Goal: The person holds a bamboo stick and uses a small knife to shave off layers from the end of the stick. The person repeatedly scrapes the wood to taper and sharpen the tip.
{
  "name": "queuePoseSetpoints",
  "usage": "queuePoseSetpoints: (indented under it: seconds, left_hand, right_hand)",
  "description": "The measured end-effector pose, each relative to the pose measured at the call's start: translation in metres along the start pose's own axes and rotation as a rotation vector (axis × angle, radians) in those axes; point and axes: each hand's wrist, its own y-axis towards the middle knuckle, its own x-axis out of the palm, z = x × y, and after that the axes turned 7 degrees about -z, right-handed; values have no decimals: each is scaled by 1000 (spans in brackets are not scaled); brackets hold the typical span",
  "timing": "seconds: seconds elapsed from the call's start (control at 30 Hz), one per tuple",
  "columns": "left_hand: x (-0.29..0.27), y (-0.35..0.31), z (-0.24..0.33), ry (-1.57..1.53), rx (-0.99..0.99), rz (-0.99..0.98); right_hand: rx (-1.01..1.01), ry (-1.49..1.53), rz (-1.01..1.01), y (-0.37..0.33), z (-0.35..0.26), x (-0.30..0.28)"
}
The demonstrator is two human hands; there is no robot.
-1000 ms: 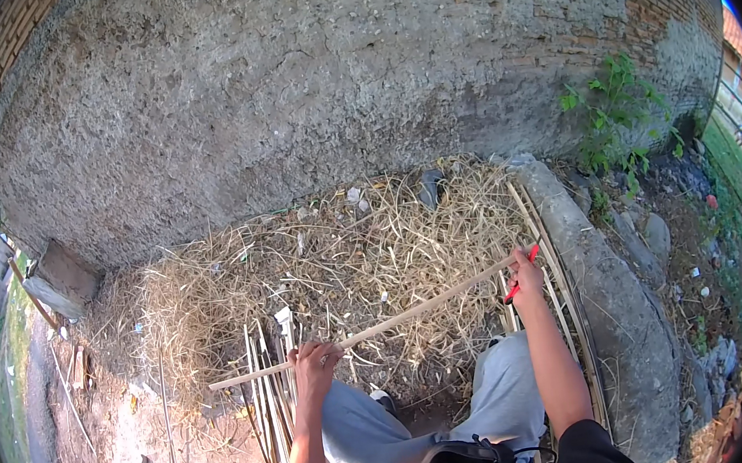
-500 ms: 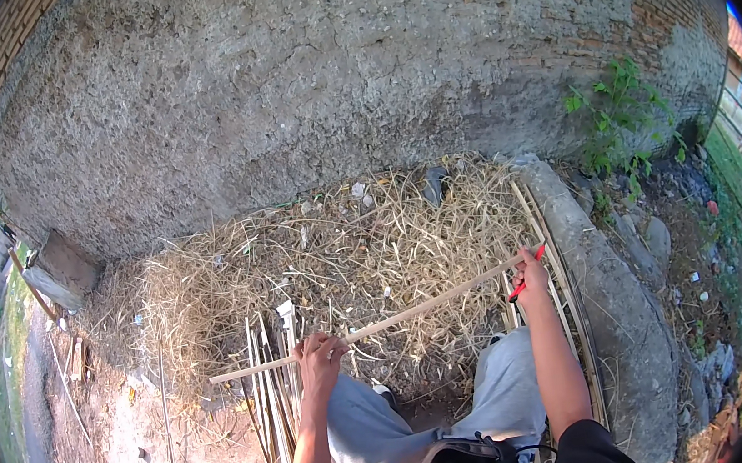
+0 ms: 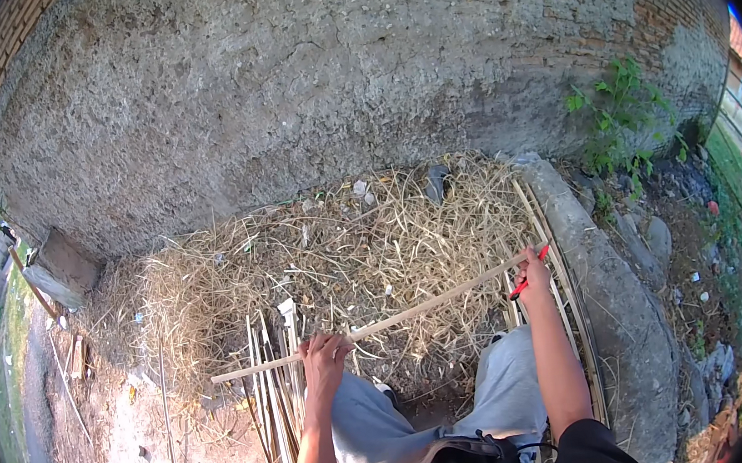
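Note:
A long, thin bamboo strip point(image 3: 434, 301) slants across in front of me, its right end higher in the picture than its left. My left hand point(image 3: 323, 363) is closed around it left of the middle, and a short length sticks out past the fingers. At the right end my right hand point(image 3: 534, 275) grips the strip. A red tool point(image 3: 519, 290) with a dark part is also in that hand, showing on both sides of the fist; its kind is mostly hidden by the fingers.
Dry shavings point(image 3: 426, 234) cover the ground before a rough grey wall point(image 3: 327, 90). Bundled strips point(image 3: 273, 398) lie by my left leg, and more long strips point(image 3: 569, 300) lie along the concrete ledge point(image 3: 615, 323) at right. A green plant point(image 3: 621, 116) grows by the wall.
Both hands and the bamboo strip have shifted very slightly to the right. The grip of each hand looks the same.

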Motion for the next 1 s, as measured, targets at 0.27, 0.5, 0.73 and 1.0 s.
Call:
queuePoseSetpoints:
  seconds: [0.27, 0.5, 0.73, 1.0]
  left_hand:
    - [-3, -1, 4, -101, -105, -74]
    - [-9, 2, 17, -224, -75, -39]
    - [-3, 1, 7, -191, -51, -70]
    - [-2, 1, 10, -127, 55, 17]
  right_hand:
    - [6, 43, 38, 7, 4, 0]
    - [37, 123, 30, 32, 7, -23]
    - [9, 151, 37, 20, 6, -14]
    - [-4, 119, 28, 19, 3, -14]
